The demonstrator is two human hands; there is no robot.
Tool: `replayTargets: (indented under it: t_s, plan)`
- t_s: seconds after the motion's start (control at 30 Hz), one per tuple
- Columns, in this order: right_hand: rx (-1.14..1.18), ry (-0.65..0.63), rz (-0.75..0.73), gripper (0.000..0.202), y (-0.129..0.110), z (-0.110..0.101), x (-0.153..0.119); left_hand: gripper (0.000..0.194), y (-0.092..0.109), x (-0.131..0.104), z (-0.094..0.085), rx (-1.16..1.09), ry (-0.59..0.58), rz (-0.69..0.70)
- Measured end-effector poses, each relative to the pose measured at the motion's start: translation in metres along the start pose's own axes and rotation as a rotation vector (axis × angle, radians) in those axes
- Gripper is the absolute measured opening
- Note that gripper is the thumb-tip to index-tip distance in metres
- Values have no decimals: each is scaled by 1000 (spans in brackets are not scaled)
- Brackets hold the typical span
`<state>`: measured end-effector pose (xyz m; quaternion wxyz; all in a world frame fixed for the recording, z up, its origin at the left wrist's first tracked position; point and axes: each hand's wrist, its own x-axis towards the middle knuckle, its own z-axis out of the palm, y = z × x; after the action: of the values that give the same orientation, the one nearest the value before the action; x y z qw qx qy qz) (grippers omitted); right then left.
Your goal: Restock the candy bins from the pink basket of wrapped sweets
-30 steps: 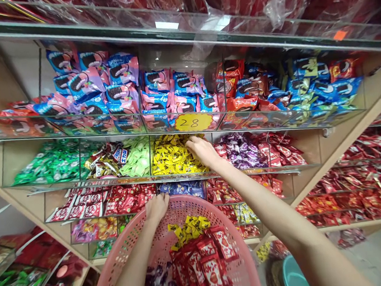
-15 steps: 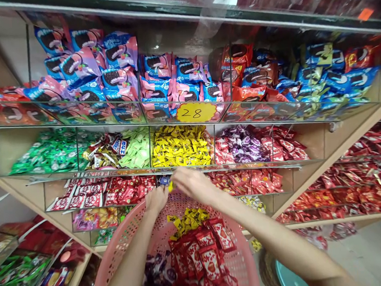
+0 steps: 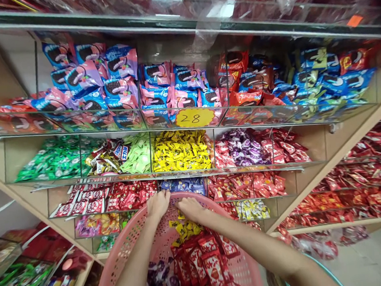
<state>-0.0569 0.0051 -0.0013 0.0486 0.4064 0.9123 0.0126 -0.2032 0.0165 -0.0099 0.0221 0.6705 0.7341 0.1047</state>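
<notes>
My left hand (image 3: 158,203) is closed around the far rim of a pink perforated plastic basket (image 3: 110,254). Just inside that rim, my right hand (image 3: 190,207) is low and curled, with a yellow-wrapped candy (image 3: 181,215) showing under its fingers. Below it in the basket lies a small heap of yellow candies (image 3: 187,229). Red and white packets (image 3: 210,264) fill the basket's right part, and dark purple candies (image 3: 158,278) lie to the left. A bin of the same yellow candies (image 3: 181,150) is on the shelf beyond my hands.
Glass-fronted shelves hold pink-blue cookie packs (image 3: 118,62), green candies (image 3: 55,158) and purple candies (image 3: 244,144). A yellow price tag marked 28 (image 3: 193,117) hangs on the upper shelf front. Blue packets (image 3: 183,186) sit just behind the basket rim. A teal-rimmed container (image 3: 324,267) stands lower right.
My right hand has come down from the basket's far rim into the basket, to just above the yellow heap. My left hand stays on the rim. The view has shifted slightly.
</notes>
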Motion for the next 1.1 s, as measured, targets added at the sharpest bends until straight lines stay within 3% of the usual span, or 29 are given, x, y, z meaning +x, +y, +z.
replayTargets:
  t_s: [0.13, 0.23, 0.4, 0.5, 0.63, 0.77, 1.1]
  plan:
    - [-7, 8, 18, 20, -2, -2, -1, 54, 0, 0, 0, 2, -2, -7]
    - [-7, 43, 19, 20, -3, -15, -8, 54, 0, 0, -1, 1, -11, -7]
    - [68, 243, -76, 24, -3, -70, -30, 53, 0, 0, -2, 6, -13, 9]
    - [108, 360, -111, 25, 11, -109, -38, 53, 0, 0, -3, 5, -16, 16]
    - [58, 440, 45, 23, 46, -144, -36, 54, 0, 0, -3, -7, -1, 13]
    - [-100, 330, 236, 26, 70, -154, -27, 55, 0, 0, -3, -13, -2, 7]
    - [-228, 253, 272, 30, 71, -149, -12, 54, 0, -1, -3, -21, -8, 2]
